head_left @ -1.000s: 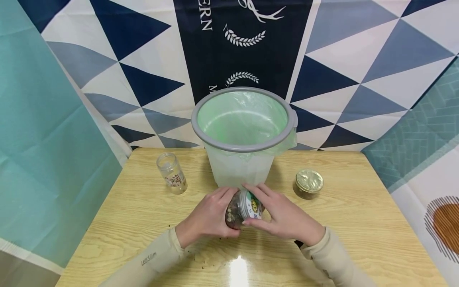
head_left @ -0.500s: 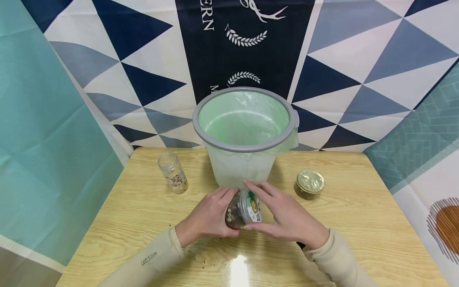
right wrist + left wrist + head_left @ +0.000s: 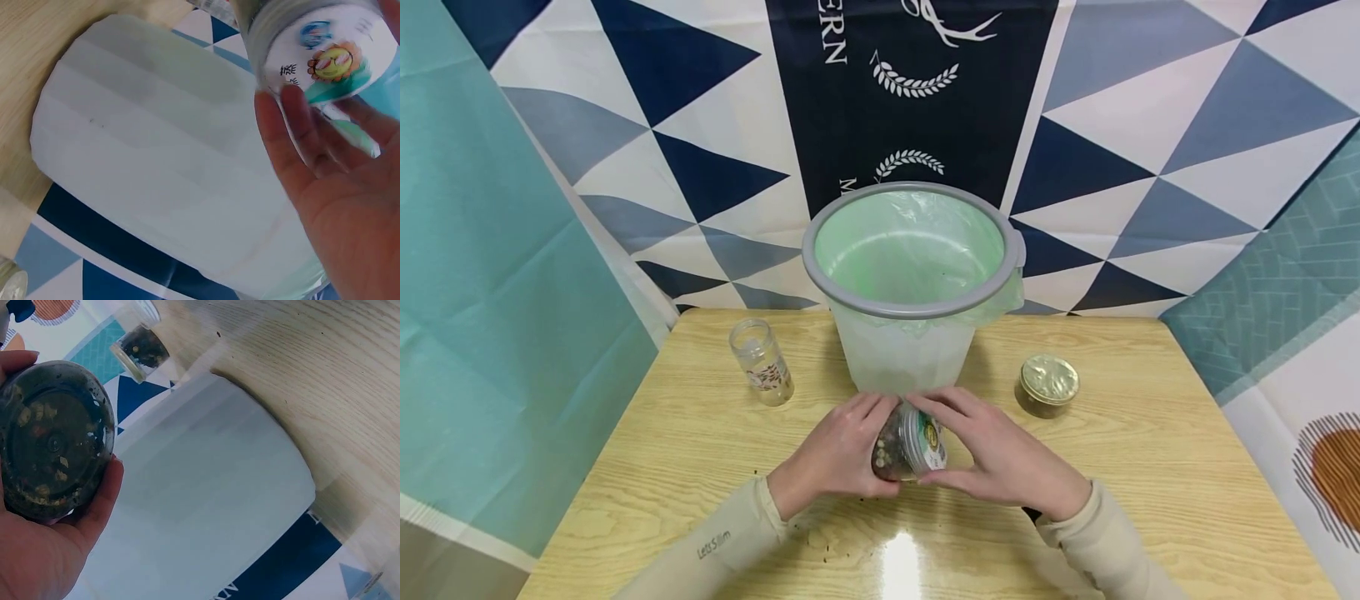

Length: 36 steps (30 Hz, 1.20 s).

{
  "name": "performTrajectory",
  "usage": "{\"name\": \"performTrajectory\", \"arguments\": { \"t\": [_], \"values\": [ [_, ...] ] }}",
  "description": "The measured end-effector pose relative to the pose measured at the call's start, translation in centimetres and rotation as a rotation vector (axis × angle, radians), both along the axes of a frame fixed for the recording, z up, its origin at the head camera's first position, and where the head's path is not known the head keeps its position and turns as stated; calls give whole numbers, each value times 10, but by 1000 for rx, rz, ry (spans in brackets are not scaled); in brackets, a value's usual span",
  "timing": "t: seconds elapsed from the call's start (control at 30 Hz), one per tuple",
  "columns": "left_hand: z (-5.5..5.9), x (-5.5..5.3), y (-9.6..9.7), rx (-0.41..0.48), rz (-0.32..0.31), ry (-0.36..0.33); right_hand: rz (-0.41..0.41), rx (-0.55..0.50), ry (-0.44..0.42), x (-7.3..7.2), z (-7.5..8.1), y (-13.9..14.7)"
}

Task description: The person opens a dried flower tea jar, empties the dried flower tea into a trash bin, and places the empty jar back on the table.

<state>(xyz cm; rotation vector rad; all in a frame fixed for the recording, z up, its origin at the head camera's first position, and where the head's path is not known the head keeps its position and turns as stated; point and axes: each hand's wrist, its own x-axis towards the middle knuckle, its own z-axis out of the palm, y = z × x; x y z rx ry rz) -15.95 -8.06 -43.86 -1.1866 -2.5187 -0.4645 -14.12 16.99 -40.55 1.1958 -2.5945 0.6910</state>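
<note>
Right hand (image 3: 996, 450) — fingers (image 3: 943, 402) lowered to the jar lid (image 3: 931, 442), earlier raised above its edge

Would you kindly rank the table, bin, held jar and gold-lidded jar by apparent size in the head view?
1. Table
2. Bin
3. Held jar and gold-lidded jar: too close to rank, as the held jar is partly covered.

A white, grey-rimmed plastic bin (image 3: 901, 354) lined with a green bag (image 3: 895, 267) stood on the pale wood-grain worktop (image 3: 677, 467), between a clear, printed cylindrical tumbler (image 3: 763, 365) and a squat gold-lidded jar (image 3: 1048, 382), before a blue-and-white triangle-patterned cloth (image 3: 1120, 154).
</note>
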Motion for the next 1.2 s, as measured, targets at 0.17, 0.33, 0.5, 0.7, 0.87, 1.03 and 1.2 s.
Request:
{"name": "performTrajectory", "arguments": {
  "t": [0.17,0.33,0.5,0.7,0.87,1.03,1.2],
  "values": [
    [-1,0,-1,5,10,-10,36,-15,36,-2,1,2],
    [-1,0,0,-2,20,7,-31,-55,41,-2,0,0],
    [0,0,0,-4,24,18,-103,-44,4,0,-1,-1],
    [-3,-2,-1,-11,15,18,-97,-36,-41,-1,-3,-2],
    [-5,-1,-4,-29,15,26,15,-48,-3,-3,-3,-2],
    [-5,-1,-4,-14,7,39,17,-44,16,-2,-4,-1],
    [-4,-1,-3,3,6,28,-43,-26,-10,-1,-6,-3]
  ]
}}
